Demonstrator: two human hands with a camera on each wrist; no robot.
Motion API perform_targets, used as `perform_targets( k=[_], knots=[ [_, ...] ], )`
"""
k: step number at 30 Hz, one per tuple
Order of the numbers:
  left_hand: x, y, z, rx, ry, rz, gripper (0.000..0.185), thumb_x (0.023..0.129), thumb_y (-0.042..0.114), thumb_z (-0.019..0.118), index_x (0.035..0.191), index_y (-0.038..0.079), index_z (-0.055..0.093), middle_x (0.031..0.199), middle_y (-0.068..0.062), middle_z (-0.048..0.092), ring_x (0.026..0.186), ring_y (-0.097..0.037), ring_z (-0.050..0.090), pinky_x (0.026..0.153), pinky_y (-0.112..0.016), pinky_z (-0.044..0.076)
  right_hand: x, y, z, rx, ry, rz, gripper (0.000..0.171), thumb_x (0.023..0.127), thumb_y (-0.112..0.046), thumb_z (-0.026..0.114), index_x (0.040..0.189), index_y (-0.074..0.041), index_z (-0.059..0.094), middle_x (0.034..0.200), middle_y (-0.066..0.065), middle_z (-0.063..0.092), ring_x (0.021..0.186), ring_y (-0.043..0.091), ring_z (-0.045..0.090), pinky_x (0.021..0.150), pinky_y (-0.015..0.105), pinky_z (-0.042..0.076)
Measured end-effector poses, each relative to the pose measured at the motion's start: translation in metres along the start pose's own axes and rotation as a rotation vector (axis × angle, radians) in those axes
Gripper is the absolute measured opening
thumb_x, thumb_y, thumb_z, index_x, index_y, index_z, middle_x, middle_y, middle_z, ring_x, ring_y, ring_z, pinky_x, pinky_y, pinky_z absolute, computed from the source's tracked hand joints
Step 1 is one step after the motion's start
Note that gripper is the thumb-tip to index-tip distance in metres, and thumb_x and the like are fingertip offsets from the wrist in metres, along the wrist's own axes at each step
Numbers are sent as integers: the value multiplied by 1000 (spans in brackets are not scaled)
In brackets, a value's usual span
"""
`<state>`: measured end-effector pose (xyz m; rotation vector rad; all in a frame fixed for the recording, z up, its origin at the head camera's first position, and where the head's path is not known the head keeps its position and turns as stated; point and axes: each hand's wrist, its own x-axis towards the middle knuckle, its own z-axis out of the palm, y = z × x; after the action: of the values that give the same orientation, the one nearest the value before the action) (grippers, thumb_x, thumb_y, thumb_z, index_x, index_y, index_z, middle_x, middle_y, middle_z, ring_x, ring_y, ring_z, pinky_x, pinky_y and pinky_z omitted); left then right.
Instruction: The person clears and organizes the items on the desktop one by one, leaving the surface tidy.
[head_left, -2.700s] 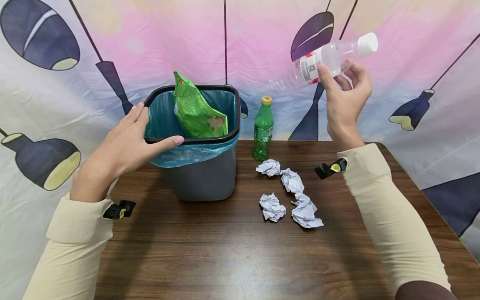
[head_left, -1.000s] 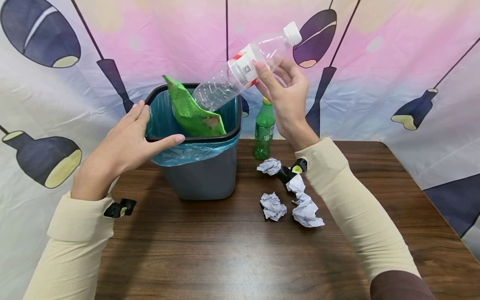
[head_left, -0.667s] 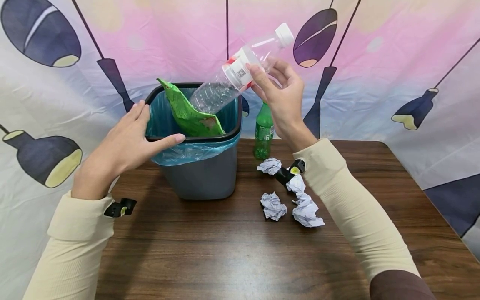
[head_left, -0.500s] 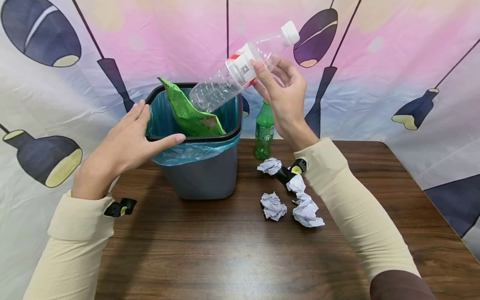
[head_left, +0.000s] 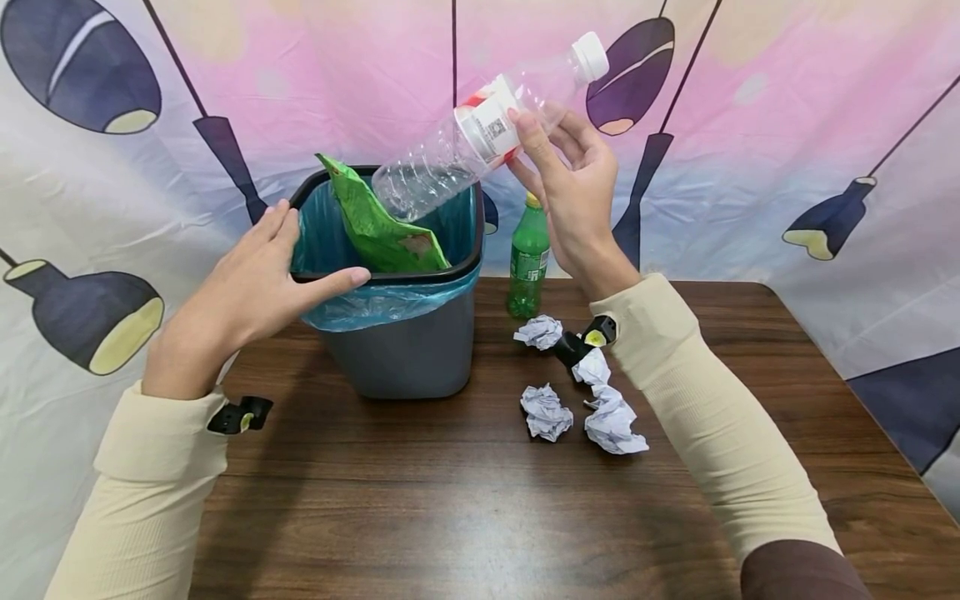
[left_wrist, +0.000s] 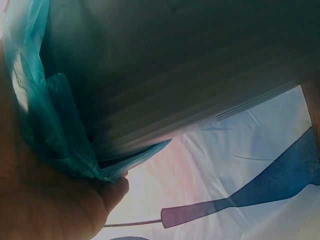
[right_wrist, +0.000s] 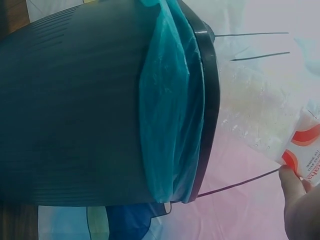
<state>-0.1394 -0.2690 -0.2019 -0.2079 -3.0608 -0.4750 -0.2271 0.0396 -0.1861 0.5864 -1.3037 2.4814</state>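
A grey waste bin (head_left: 405, 350) with a teal liner stands at the back left of the wooden table (head_left: 465, 500); a green snack bag (head_left: 378, 225) sticks up out of it. My left hand (head_left: 251, 287) rests on the bin's near-left rim corner, thumb along the front rim; the left wrist view shows the palm against the liner (left_wrist: 45, 125). My right hand (head_left: 573, 192) holds a clear empty plastic bottle (head_left: 480, 133) with a white cap, tilted base-down over the bin's back right. The right wrist view shows the bin wall (right_wrist: 75, 110) and the bottle's label (right_wrist: 305, 155) at a fingertip.
A green soda bottle (head_left: 528, 254) stands upright just right of the bin. Several crumpled paper balls (head_left: 592, 392) lie on the table beside it, partly under my right forearm. A patterned cloth backdrop (head_left: 787, 125) hangs behind the table.
My right hand carried the clear bottle from the far right to above the bin, dipped it towards the opening, then lifted it slightly. The left hand stayed on the rim.
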Motion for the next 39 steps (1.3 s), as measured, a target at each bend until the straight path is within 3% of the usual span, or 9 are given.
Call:
perform_targets(
  k=[10, 20, 29, 39],
  knots=[
    [-1, -1, -1, -1, 4, -3, 118, 91, 76, 50, 159, -4, -4, 167, -18, -14, 154, -39, -7, 119, -64, 6, -2, 1, 7, -37, -75, -10, 37, 92, 4, 69, 127, 2, 58, 125, 18, 62, 115, 33, 64, 90, 42, 58],
    [-1, -1, 0, -12, 24, 0, 118, 90, 75, 51, 159, -2, -4, 167, -18, -12, 154, -39, -5, 119, -65, 7, -7, 9, 8, -168, -167, -13, 43, 89, 2, 72, 131, 1, 61, 129, 16, 63, 115, 31, 65, 92, 39, 57],
    [-2, -1, 0, -42, 58, 16, 116, 89, 73, 56, 161, 3, -3, 168, -17, -7, 154, -40, 0, 118, -67, 11, -10, 16, 10, -206, -210, -10, 48, 85, 3, 74, 131, 1, 61, 126, 16, 63, 112, 30, 66, 97, 38, 54],
    [-3, 2, -1, -39, 19, -42, 122, 87, 78, 53, 159, -3, -5, 166, -19, -17, 154, -36, -11, 118, -65, 7, -13, 20, 10, -249, -250, -5, 47, 87, 2, 74, 131, 0, 61, 129, 14, 63, 112, 29, 67, 97, 39, 55]
  ],
)
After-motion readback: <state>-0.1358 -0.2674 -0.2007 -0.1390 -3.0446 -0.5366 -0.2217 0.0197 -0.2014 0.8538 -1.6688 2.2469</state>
